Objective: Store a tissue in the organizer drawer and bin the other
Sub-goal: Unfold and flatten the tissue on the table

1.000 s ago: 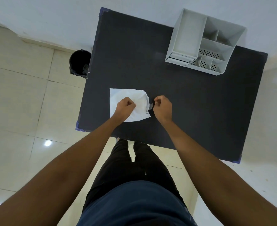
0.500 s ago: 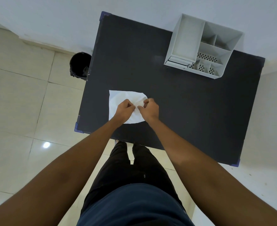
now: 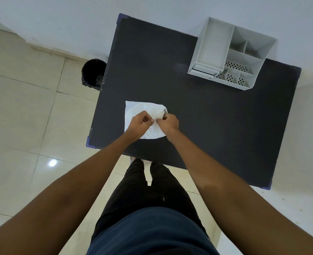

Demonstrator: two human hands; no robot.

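Observation:
A white tissue [image 3: 142,109] lies flat on the black table [image 3: 216,126] near its front left corner. My left hand [image 3: 140,122] and my right hand [image 3: 167,122] rest on top of it, fingertips almost touching, each pinching the tissue near its middle. A second tissue cannot be told apart from the first. The white organizer [image 3: 229,54] stands at the table's far right, with a small drawer [image 3: 204,69] at its front left. A black bin [image 3: 93,74] stands on the floor beside the table's left edge.
The organizer has several compartments, some with perforated bottoms. A white wall runs behind the table. Beige floor tiles [image 3: 23,116] spread to the left. My legs stand at the table's front edge.
My right hand has moved left from the tissue's right edge onto its middle, meeting my left hand. The tissue's right corner has folded inward.

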